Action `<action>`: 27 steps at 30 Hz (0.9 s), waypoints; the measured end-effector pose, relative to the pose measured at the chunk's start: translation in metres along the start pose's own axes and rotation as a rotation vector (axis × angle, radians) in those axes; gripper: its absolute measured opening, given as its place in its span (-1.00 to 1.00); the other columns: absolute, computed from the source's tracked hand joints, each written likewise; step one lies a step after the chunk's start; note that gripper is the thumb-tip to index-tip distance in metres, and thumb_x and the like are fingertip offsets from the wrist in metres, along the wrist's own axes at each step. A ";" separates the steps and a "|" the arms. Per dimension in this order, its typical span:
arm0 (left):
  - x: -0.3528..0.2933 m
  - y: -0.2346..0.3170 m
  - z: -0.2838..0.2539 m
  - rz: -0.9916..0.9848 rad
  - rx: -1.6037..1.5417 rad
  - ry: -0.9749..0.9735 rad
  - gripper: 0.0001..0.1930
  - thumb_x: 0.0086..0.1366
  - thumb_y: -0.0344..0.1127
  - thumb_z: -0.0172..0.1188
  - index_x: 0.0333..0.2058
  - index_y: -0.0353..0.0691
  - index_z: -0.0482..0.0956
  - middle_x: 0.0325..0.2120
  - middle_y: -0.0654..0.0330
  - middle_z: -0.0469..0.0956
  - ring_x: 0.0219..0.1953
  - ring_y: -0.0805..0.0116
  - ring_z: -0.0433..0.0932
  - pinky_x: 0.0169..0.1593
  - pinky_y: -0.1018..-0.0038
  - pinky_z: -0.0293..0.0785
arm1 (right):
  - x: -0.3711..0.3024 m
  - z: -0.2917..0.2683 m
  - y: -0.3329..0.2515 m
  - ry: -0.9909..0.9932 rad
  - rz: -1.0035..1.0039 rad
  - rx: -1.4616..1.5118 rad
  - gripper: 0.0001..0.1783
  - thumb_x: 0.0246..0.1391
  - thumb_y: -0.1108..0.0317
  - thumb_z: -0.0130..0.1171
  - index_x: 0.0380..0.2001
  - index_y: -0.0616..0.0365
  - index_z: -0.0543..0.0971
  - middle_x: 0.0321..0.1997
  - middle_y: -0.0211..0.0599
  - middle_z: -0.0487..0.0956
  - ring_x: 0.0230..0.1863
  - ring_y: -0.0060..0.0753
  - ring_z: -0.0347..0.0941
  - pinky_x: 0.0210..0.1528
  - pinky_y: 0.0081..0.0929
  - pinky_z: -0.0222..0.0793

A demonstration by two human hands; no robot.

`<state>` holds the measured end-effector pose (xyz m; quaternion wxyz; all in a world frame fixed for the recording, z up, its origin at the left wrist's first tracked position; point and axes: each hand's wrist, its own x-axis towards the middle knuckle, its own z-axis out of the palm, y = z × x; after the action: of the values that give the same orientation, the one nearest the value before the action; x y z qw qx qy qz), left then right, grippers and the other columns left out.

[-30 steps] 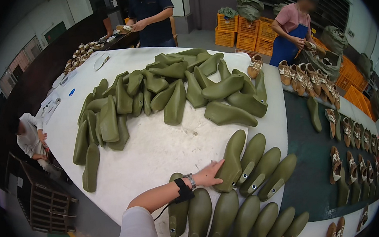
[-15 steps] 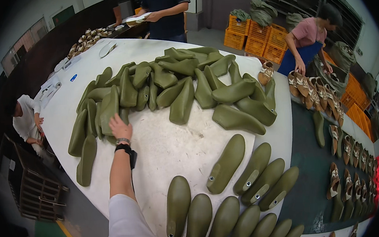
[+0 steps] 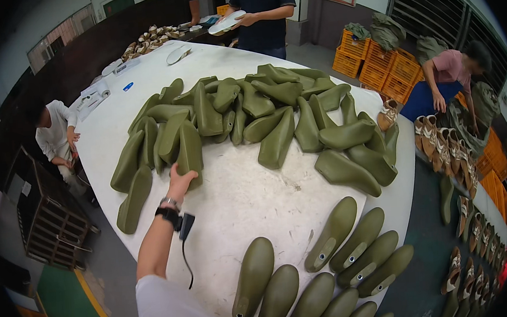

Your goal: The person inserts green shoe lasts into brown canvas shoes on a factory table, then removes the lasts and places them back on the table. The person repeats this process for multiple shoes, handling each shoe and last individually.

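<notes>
My left hand (image 3: 179, 180) reaches out over the white table (image 3: 239, 201) and closes on the near end of an olive green shoe last (image 3: 189, 147) at the left side of a big heap of the same lasts (image 3: 274, 115). A black watch with a dangling cable (image 3: 174, 215) sits on that wrist. Close to me, several more olive lasts (image 3: 355, 243) lie side by side in neat rows. My right hand is out of the picture.
A person (image 3: 262, 9) stands at the table's far end holding a white sole. Another person (image 3: 55, 135) sits low at the left by a dark crate (image 3: 46, 216). At the right a third person (image 3: 455, 71) bends over racks of shoes (image 3: 449, 149); orange crates (image 3: 377, 65) stand behind.
My left hand has left the rows of lasts near me, swung left and forward across the table, and now rests on a last at the heap's left side.
</notes>
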<state>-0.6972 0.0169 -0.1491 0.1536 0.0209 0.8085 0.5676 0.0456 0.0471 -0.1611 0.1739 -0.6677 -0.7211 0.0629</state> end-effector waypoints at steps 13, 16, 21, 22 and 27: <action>-0.177 0.005 0.087 0.655 0.256 -0.857 -0.31 0.06 -0.17 0.34 0.17 -0.12 0.27 0.05 0.06 0.37 0.13 0.19 0.32 0.17 0.36 0.25 | 0.001 -0.001 -0.002 0.018 -0.027 0.019 -0.63 -0.01 0.21 0.17 -0.17 0.20 0.58 0.03 0.21 0.38 0.07 0.18 0.26 0.17 -0.08 0.15; -0.109 -0.006 0.106 0.670 0.308 -0.624 -0.35 -0.01 -0.22 0.36 0.08 -0.18 0.34 0.05 0.00 0.37 0.12 0.07 0.32 0.21 0.30 0.21 | 0.001 -0.002 -0.001 -0.008 -0.024 -0.004 -0.64 -0.01 0.22 0.17 -0.17 0.21 0.57 0.04 0.22 0.38 0.08 0.20 0.25 0.17 -0.08 0.15; 0.031 -0.020 0.038 0.463 0.997 0.251 -0.24 -0.11 -0.35 0.28 0.15 -0.14 0.23 0.11 0.01 0.22 0.17 0.00 0.17 0.07 0.06 0.24 | 0.002 -0.004 -0.002 -0.038 -0.007 0.003 -0.65 0.03 0.26 0.14 -0.13 0.22 0.55 0.05 0.23 0.37 0.09 0.21 0.24 0.18 -0.09 0.14; 0.044 -0.024 0.022 0.363 1.067 0.257 -0.19 -0.10 -0.35 0.26 0.20 -0.11 0.14 0.11 0.02 0.20 0.17 0.01 0.18 0.09 0.06 0.23 | 0.003 -0.004 -0.002 -0.042 -0.005 0.001 -0.65 0.04 0.26 0.14 -0.13 0.22 0.55 0.05 0.23 0.37 0.09 0.21 0.24 0.18 -0.09 0.14; 0.060 -0.044 -0.004 0.046 1.046 0.132 0.11 -0.20 -0.19 0.39 0.30 -0.04 -0.15 0.05 -0.08 0.21 0.15 0.01 0.21 0.16 0.10 0.19 | 0.003 -0.005 -0.006 -0.063 0.003 -0.050 -0.64 0.04 0.25 0.13 -0.13 0.24 0.54 0.05 0.25 0.36 0.09 0.21 0.24 0.16 -0.10 0.16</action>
<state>-0.7494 0.0103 -0.2019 0.0587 0.0768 0.9911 0.0917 0.0418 0.0490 -0.1539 0.1341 -0.6707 -0.7265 0.0661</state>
